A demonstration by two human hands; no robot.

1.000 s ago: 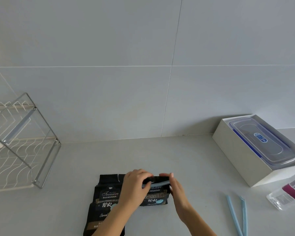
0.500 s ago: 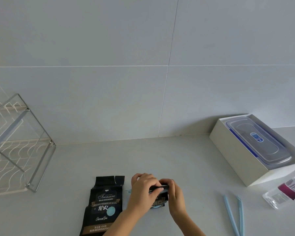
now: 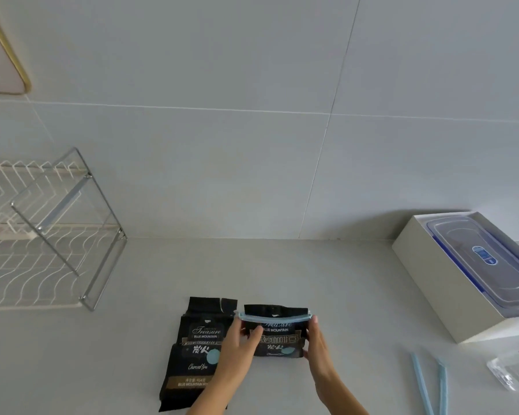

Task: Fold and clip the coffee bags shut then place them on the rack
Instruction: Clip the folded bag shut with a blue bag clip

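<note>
Pale blue plastic sealing clip (image 3: pixel 274 318) spans the folded top of the black foil coffee bag (image 3: pixel 277 339). Left hand (image 3: pixel 237 350) and right hand (image 3: pixel 318 351) grasp this bag's sides on the grey worktop (image 3: pixel 342 295). Second, unfolded black coffee bag (image 3: pixel 197 354) lies just left. Wire rack (image 3: pixel 48 235) stands far left.

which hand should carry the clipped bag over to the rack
Left, probably: the rack stands on the left, and the left hand already grips that end of the clipped bag. The right hand would cross over.
</note>
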